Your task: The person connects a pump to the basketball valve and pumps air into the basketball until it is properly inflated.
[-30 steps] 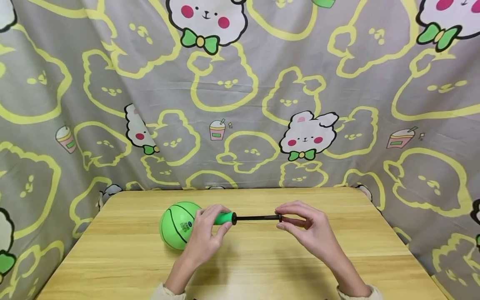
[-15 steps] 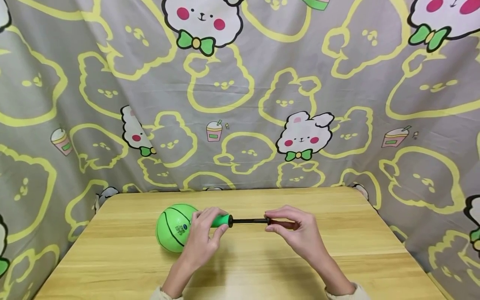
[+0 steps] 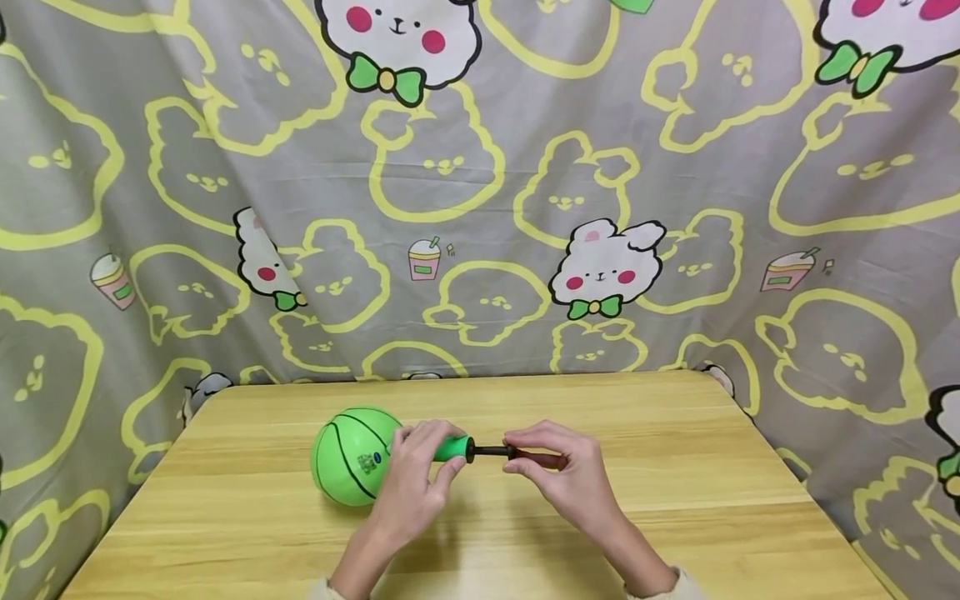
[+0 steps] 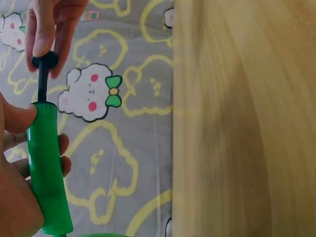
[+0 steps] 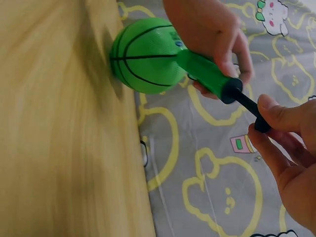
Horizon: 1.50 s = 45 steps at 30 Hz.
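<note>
A green hand pump lies level above the table, its black rod partly out of the barrel. My left hand grips the green barrel, thumb near the black collar. With thumb and fingers my right hand pinches the black handle at the rod's end. A green ball with black basketball lines rests on the table at the left, and the pump's far end meets its side in the right wrist view. In the head view my left hand covers that end and part of the ball.
The wooden table spans the space in front of me. A grey curtain with yellow outlines and cartoon bunnies hangs behind its far edge and along both sides.
My right hand has moved left, pushing the handle toward the barrel, so less of the black rod shows. The left hand stays gripping the barrel beside the ball.
</note>
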Each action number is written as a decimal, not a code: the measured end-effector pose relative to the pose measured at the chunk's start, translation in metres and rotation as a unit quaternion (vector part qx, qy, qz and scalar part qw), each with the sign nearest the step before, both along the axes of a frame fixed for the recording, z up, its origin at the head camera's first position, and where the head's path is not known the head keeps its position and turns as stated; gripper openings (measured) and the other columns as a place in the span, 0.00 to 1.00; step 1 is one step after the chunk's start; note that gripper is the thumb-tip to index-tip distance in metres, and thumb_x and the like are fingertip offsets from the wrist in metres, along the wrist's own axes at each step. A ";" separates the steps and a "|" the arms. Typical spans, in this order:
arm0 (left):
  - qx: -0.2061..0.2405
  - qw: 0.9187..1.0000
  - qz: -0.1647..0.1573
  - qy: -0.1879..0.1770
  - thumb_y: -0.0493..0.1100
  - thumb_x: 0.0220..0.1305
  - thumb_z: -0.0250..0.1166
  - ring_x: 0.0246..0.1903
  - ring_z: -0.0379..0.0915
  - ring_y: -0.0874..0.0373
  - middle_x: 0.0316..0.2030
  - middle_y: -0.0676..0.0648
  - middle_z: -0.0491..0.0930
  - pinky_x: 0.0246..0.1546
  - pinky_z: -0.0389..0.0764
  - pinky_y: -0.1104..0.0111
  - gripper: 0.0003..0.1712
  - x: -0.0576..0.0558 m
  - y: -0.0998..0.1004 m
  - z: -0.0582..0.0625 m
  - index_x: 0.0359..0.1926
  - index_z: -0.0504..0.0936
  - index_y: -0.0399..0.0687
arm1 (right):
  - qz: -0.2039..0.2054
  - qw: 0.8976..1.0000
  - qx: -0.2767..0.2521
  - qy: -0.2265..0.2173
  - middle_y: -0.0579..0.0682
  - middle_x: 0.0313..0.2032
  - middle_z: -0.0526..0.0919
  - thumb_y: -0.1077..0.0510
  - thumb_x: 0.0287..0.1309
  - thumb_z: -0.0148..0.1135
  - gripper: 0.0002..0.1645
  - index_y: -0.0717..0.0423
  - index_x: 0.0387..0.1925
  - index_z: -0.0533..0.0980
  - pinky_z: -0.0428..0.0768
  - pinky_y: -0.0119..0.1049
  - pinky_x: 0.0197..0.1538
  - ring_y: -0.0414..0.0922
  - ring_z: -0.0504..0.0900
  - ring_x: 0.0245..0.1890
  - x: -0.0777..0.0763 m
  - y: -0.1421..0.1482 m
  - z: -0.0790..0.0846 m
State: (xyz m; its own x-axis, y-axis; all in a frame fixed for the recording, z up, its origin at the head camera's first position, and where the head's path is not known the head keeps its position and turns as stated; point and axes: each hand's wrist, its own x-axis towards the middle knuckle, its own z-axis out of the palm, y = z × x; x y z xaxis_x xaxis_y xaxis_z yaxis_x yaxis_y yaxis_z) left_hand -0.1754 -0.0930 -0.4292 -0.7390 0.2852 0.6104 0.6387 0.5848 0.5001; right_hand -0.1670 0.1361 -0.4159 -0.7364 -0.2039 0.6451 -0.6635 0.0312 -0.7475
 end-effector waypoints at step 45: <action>-0.008 1.000 -0.013 0.003 0.45 0.67 0.66 0.49 0.77 0.63 0.45 0.61 0.82 0.56 0.65 0.53 0.11 -0.006 -0.012 -0.003 0.49 0.80 0.58 | 0.010 0.993 0.102 -0.065 0.52 0.46 0.81 0.77 0.53 0.70 0.20 0.57 0.44 0.82 0.85 0.43 0.45 0.47 0.83 0.47 0.017 0.049 0.036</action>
State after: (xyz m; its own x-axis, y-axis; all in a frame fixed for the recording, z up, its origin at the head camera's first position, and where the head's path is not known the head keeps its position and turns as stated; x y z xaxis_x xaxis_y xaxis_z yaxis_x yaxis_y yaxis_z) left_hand -0.1815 -0.1054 -0.4323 -0.7271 0.3147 0.6101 0.6572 0.5761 0.4860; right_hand -0.1497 0.1852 -0.3794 -0.8056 -0.3366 0.4876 -0.5632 0.1791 -0.8067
